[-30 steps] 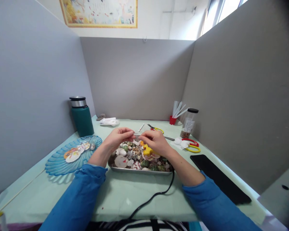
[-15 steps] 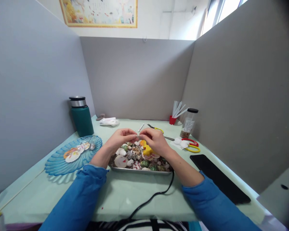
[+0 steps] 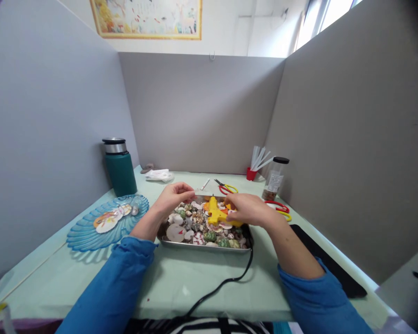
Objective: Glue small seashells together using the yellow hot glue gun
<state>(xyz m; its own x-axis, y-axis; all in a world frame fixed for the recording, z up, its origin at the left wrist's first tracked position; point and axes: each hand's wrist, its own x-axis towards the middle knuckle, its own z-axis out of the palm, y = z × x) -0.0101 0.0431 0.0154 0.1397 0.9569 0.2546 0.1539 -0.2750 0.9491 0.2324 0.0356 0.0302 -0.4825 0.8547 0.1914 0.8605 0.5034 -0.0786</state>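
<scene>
A metal tray (image 3: 209, 248) full of mixed seashells (image 3: 198, 227) sits in front of me, with a yellow hot glue gun (image 3: 213, 211) lying on the shells. My right hand (image 3: 247, 208) is at the glue gun's handle, its thumb and fingers closing round it. Over the tray's far left edge, my left hand (image 3: 176, 197) is pinched; something tiny and pale seems to be at its fingertips, too small to name. To the left, a blue scalloped glass plate (image 3: 80, 239) carries several shells (image 3: 107, 222).
Scissors (image 3: 226, 186) and a white stick (image 3: 205, 184) lie beyond the tray. A teal bottle (image 3: 120, 171) stands left; glue sticks in a red cup (image 3: 251, 174) and a jar (image 3: 274, 178) stand right. A black phone-like slab (image 3: 329, 262) lies right; a black cord (image 3: 223, 283) runs toward me.
My right hand has left my left fingertips and moved right and down onto the glue gun. The left hand has stayed nearly in place, still pinched.
</scene>
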